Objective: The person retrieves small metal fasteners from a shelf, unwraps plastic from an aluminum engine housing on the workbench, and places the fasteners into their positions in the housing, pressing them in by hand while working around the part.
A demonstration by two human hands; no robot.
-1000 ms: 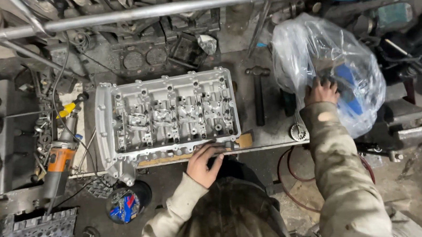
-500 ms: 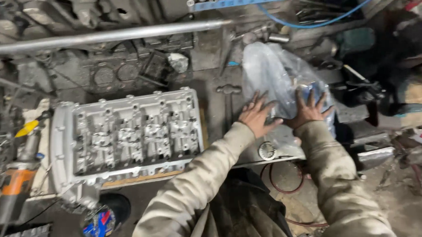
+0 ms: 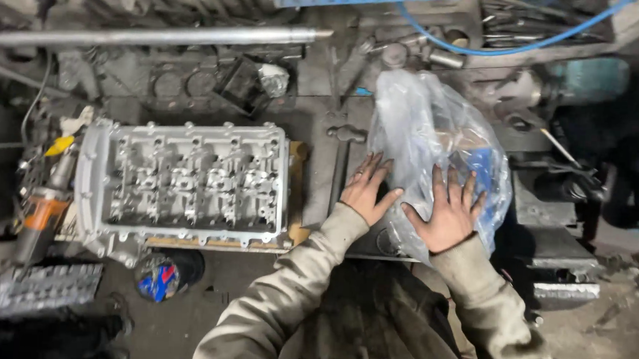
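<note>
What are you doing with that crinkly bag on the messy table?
A person is leaning over a workbench and pressing both hands flat on a clear plastic bag with something blue inside. The left hand rests at the bag's left edge, and the right hand lies spread on top of it. Beside them sits a big silver engine part on a wooden board, which nobody is touching.

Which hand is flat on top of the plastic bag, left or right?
The right hand: it lies palm-down, fingers spread, on the clear plastic bag. The left hand sits at the bag's left edge, mostly on the dark bench.
</note>
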